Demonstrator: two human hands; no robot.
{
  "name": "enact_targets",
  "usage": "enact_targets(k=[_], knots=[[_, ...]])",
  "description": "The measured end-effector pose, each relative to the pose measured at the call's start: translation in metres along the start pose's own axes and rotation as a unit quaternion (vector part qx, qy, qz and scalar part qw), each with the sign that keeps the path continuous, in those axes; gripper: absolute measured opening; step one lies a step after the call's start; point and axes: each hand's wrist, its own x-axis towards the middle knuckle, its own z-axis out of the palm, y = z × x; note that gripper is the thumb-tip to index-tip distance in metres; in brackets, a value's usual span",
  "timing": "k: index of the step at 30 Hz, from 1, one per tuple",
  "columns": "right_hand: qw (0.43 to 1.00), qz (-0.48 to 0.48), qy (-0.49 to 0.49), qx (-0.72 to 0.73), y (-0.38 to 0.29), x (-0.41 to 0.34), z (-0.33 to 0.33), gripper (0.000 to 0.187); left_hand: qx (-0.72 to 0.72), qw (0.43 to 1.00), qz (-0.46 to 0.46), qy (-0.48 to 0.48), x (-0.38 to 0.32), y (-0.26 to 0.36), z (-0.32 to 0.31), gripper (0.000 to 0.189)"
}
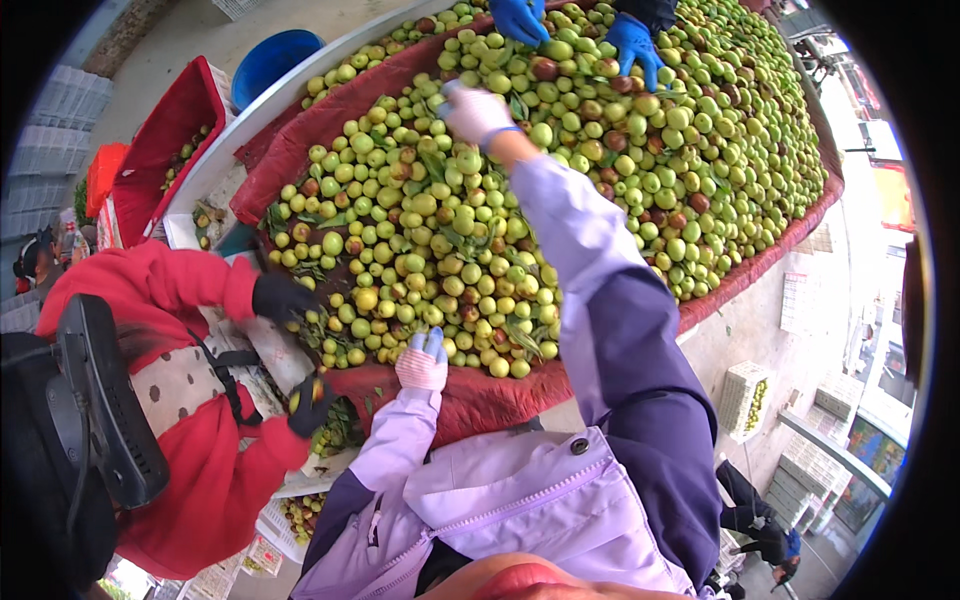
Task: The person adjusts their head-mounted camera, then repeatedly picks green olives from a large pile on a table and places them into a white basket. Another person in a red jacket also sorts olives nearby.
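Note:
A heap of green and reddish-brown jujubes point(465, 285) with loose leaves lies before me on a table lined with quilted red cloth point(465, 405). My left hand point(421, 367), in a striped glove with blue-grey fingertips, rests at the near edge of the heap. Its fingers are stretched over the fruit and nothing shows in them. Farther out, my right hand point(480, 116), gloved alike, reaches over the far left part of the heap. It is blurred, and whether it holds a fruit cannot be seen.
Across the heap are a co-worker's blue-gloved hands point(519, 21). At left, a person in a red top point(195, 465) has one black glove point(285, 298) at the fruit. A blue tub point(274, 64) and red-lined bin point(169, 127) stand beyond. White crates point(742, 394) are at right.

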Motion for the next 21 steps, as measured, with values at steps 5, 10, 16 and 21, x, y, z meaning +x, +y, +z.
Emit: enact_targets(k=[5, 10, 16, 21], knots=[[0.927, -0.040, 0.366, -0.067, 0.117, -0.073, -0.092, 0.019, 0.050, 0.998, -0.019, -0.032, 0.000, -0.001, 0.003, 0.032], [0.935, 0.078, 0.312, 0.149, 0.152, -0.101, -0.103, 0.021, 0.045, 0.997, -0.047, -0.038, -0.001, 0.000, 0.005, 0.031], [0.963, -0.004, 0.265, 0.056, 0.112, -0.129, -0.072, 0.016, 0.056, 0.997, -0.041, -0.035, -0.001, -0.002, 0.008, 0.035], [0.970, 0.044, 0.050, -0.234, 0.060, -0.122, -0.043, 0.044, 0.070, 0.994, -0.070, -0.054, -0.002, 0.001, 0.005, 0.034]])
